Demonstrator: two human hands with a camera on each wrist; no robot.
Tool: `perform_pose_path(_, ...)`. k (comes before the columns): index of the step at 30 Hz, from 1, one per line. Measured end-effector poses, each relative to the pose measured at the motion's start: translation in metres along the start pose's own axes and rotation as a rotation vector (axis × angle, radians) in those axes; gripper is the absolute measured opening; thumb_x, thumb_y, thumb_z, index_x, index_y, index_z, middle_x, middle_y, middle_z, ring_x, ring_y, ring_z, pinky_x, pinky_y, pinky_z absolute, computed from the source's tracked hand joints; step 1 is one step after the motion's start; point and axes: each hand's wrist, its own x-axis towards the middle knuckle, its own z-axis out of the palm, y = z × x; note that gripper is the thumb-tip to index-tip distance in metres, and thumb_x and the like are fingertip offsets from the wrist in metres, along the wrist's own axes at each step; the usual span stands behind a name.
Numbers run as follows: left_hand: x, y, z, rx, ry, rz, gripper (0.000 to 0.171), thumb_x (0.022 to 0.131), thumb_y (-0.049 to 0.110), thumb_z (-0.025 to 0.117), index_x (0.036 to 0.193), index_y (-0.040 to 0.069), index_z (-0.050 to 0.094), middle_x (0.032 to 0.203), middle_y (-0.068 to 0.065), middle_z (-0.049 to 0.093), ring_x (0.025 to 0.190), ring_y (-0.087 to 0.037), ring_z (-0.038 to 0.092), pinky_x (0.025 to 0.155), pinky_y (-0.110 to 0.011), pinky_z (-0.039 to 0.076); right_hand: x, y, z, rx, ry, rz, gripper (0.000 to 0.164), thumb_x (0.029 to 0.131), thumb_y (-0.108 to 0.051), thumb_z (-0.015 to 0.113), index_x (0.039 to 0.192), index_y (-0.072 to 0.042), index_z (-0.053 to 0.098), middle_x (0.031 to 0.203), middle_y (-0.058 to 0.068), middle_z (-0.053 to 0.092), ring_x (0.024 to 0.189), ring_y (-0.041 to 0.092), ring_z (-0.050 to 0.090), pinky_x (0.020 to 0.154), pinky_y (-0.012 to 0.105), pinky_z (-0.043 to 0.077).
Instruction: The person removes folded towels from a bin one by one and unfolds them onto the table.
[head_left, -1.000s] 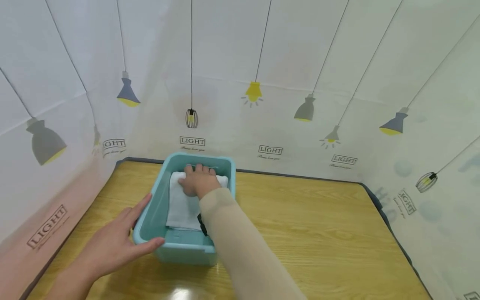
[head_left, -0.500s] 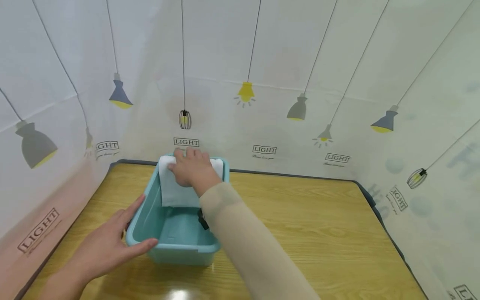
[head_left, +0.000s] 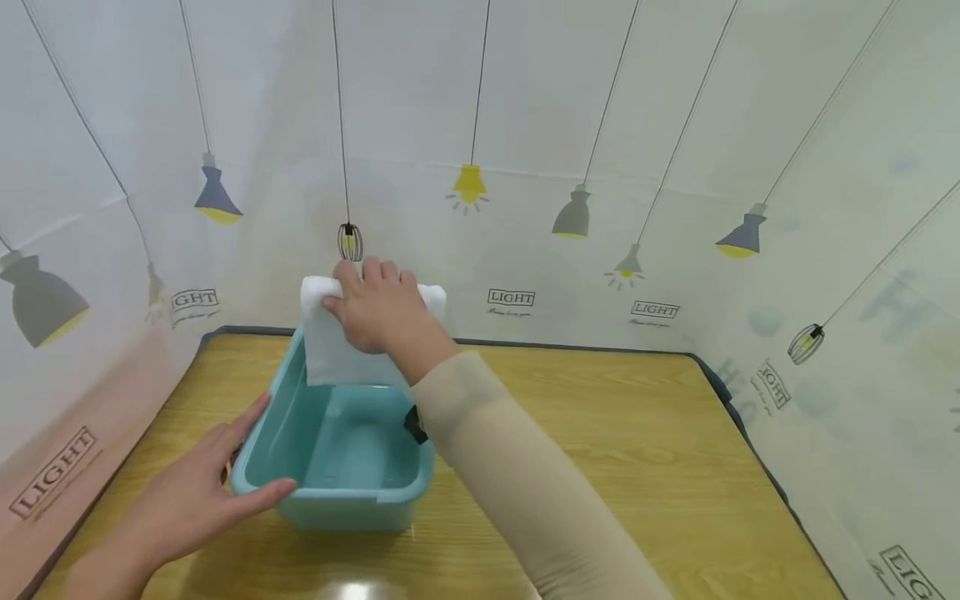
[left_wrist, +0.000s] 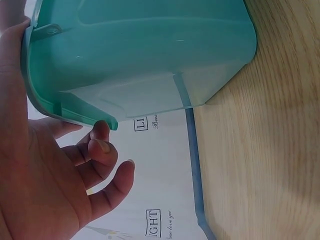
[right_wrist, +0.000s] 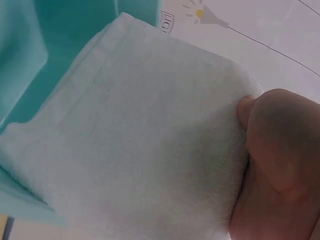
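A folded white towel [head_left: 330, 342] rises at the far end of a light blue plastic bin [head_left: 330, 496], its lower edge still overlapping the inside of the bin in the head view. My right hand [head_left: 382, 312] grips the towel's top edge, thumb on the near face and fingers over the far side. In the right wrist view the towel [right_wrist: 145, 125] fills most of the picture, with the thumb pressing it at the right. At the bin's near left corner, my left hand [head_left: 198, 483] rests spread, thumb along the front rim. The left wrist view shows its other fingers loosely bent beside the rim.
The bin stands on a wood-grain table [head_left: 600, 450]. A pale wall sheet [head_left: 525, 242] printed with hanging lamps surrounds the table, and dark edging [head_left: 570, 345] runs along the back. A black strap piece [head_left: 415, 425] shows below the right sleeve [head_left: 517, 467].
My right hand has lifted the towel from the bin's floor up past the far rim, baring the inside. The left hand stays at the corner, while the view has shifted slightly right.
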Motion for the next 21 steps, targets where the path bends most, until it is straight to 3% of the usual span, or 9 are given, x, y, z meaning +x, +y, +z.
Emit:
perform_pose_path(4, -0.003, -0.002, 0.0, -0.006, -0.009, -0.005, 0.114, 0.093, 0.068, 0.079, 0.178, 0.029, 0.016, 0.142, -0.022, 0.062, 0.11, -0.03, 0.067, 0.075, -0.044, 0.054, -0.014, 0.005, -0.015, 0.004, 0.058, -0.029, 0.054, 0.117, -0.058, 0.032, 0.162, -0.029, 0.031, 0.139, -0.002, 0.049, 0.127, 0.018, 0.044, 0.107, 0.037, 0.041)
perform_pose_path(10, -0.003, -0.002, -0.003, 0.009, -0.05, -0.027, 0.117, 0.094, 0.07, 0.077, 0.179, 0.026, 0.011, 0.153, -0.031, 0.054, 0.12, -0.043, 0.067, 0.081, -0.061, 0.059, -0.031, 0.02, -0.037, 0.012, 0.119, -0.043, 0.05, 0.117, -0.057, 0.03, 0.157, -0.027, 0.033, 0.131, -0.002, 0.046, 0.122, 0.018, 0.043, 0.103, 0.036, 0.038)
perform_pose_path(13, -0.002, -0.001, -0.003, 0.009, -0.06, -0.025, 0.117, 0.094, 0.07, 0.076, 0.179, 0.024, 0.01, 0.154, -0.033, 0.052, 0.12, -0.045, 0.066, 0.082, -0.063, 0.059, -0.04, 0.03, -0.046, 0.026, 0.13, -0.035, 0.052, 0.117, -0.058, 0.03, 0.159, -0.028, 0.031, 0.132, -0.002, 0.045, 0.122, 0.019, 0.042, 0.104, 0.037, 0.038)
perform_pose_path(16, 0.003, -0.011, 0.003, 0.004, -0.048, -0.004, 0.116, 0.094, 0.069, 0.077, 0.179, 0.027, 0.01, 0.151, -0.031, 0.055, 0.117, -0.04, 0.067, 0.08, -0.057, 0.058, -0.049, 0.044, -0.053, 0.034, 0.133, -0.028, 0.053, 0.117, -0.058, 0.031, 0.16, -0.028, 0.031, 0.131, -0.001, 0.045, 0.123, 0.02, 0.042, 0.104, 0.037, 0.037)
perform_pose_path(18, 0.008, -0.026, 0.012, -0.009, -0.015, 0.025, 0.114, 0.094, 0.065, 0.08, 0.179, 0.03, 0.012, 0.145, -0.025, 0.058, 0.11, -0.031, 0.067, 0.075, -0.046, 0.057, -0.056, 0.053, -0.056, 0.037, 0.138, -0.021, 0.052, 0.117, -0.059, 0.032, 0.158, -0.028, 0.032, 0.129, -0.001, 0.044, 0.121, 0.02, 0.041, 0.103, 0.037, 0.037)
perform_pose_path(21, 0.013, -0.041, 0.019, -0.029, 0.007, 0.06, 0.112, 0.094, 0.063, 0.081, 0.178, 0.036, 0.012, 0.141, -0.023, 0.059, 0.106, -0.028, 0.066, 0.07, -0.038, 0.052, -0.065, 0.066, -0.058, 0.036, 0.15, -0.008, 0.051, 0.117, -0.058, 0.033, 0.157, -0.027, 0.033, 0.127, 0.0, 0.044, 0.12, 0.021, 0.041, 0.103, 0.037, 0.036)
